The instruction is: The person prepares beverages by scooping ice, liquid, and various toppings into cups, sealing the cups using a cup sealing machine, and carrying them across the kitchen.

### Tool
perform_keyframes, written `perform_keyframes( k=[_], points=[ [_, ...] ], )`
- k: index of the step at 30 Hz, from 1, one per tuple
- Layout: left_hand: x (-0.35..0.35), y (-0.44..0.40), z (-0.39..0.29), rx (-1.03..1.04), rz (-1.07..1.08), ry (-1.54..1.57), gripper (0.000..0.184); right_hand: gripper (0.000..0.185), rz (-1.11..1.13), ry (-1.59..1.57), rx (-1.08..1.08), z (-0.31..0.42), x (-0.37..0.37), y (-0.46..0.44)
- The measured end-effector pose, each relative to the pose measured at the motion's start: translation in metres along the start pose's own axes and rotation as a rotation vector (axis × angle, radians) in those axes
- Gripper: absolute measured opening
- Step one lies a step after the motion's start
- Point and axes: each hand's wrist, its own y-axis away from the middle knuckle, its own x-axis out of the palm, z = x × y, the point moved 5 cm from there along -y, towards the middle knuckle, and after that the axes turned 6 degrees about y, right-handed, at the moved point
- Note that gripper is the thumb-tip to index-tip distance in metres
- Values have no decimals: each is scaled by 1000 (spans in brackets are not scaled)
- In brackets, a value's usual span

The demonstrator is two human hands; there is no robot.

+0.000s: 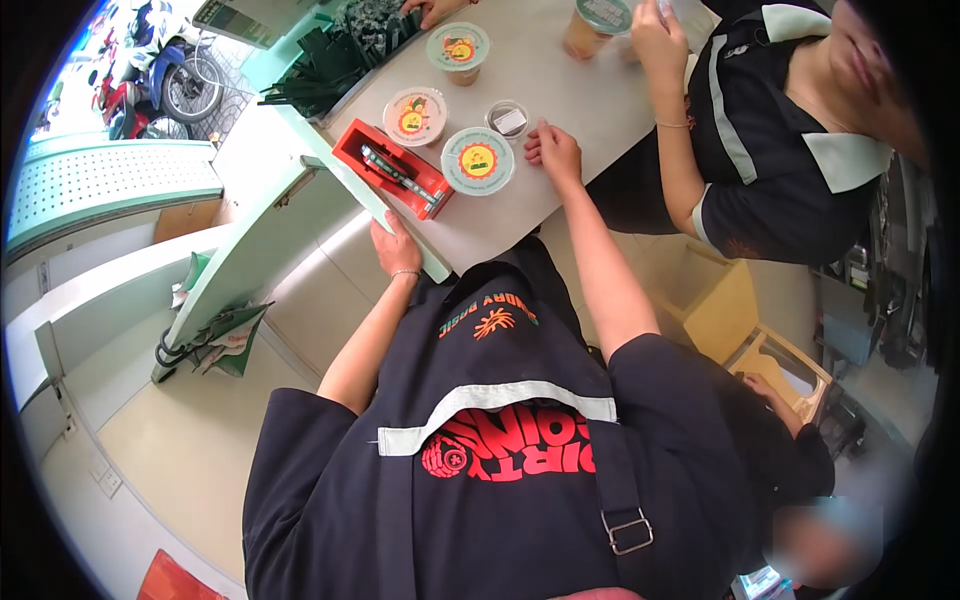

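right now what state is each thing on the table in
far round mint-lidded plastic cup, covered, upright
round white-lidded plastic cup, covered
near round mint-lidded plastic cup, covered
small clear round container, lid unclear
red rectangular tray, open-topped, things inside
brown-filled cup with green lid, covered

Beneath the right fingers (537, 146) is a pale tabletop (600, 112), with a mint-green panel (428, 260) along its edge at the left fingers (384, 232). Well beyond the left fingers, motorbikes (160, 65) stand in bright daylight past a perforated mint panel (110, 190). Pale floor tiles (318, 290) lie below the tabletop, and a light wooden chair (715, 310) stands rightward, well apart from the right fingers.
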Motion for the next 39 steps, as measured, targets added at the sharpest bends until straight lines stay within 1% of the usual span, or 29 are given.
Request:
perform_keyframes(
  k=[1, 2, 4, 7, 12, 15, 17, 19, 27, 31, 33, 35, 37, 38, 39],
  points=[
    [1, -2, 3, 7, 0, -3, 59, 42, -45, -52, -7, -1, -4, 0],
    [3, -3, 6, 14, 1, -6, 60, 42, -43, -48, -4, -2, -4, -1],
    [2, -3, 7, 14, 11, 12, 60, 42, -59, 39, -44, 3, -5, 3],
    [1, -1, 1, 10, 21, 25, 60, 40, -111, 55, -93, 9, -5, 7],
    [2, -1, 0, -11, 14, -2, 59, 39, -173, 136, -107, 11, 0, 8],
    [2, -1, -2, 3, -31, 31, 56, 40, -188, 155, -90, 10, 1, 6],
    [1, 1, -7, 0, -43, 17, 56, 41, -184, 160, -69, 9, 2, 5],
    [0, 1, -7, -15, -38, 3, 56, 46, -157, 134, -57, 8, 2, 5],
    [-1, 1, -7, -3, -33, -21, 57, 50, -162, 130, -34, 6, 2, 4],
    [-3, 1, -8, -37, 2, -39, 59, 52, -155, 121, -52, 5, 2, 2],
    [-2, 1, -6, -48, 25, -44, 61, 51, -124, 130, -60, 4, 2, 0],
    [-1, 1, -6, -18, -36, -45, 57, 49, -94, 140, -70, 5, 2, -1],
    [-1, 1, -7, -28, -36, -39, 57, 45, -7, 267, -47, 7, 5, -1],
    [-1, 2, -7, -38, -33, -36, 57, 45, -8, 267, -50, 9, 4, 0],
    [-1, 2, -5, -35, -34, -34, 57, 40, 46, 205, -34, 5, 3, -3]
  ],
)
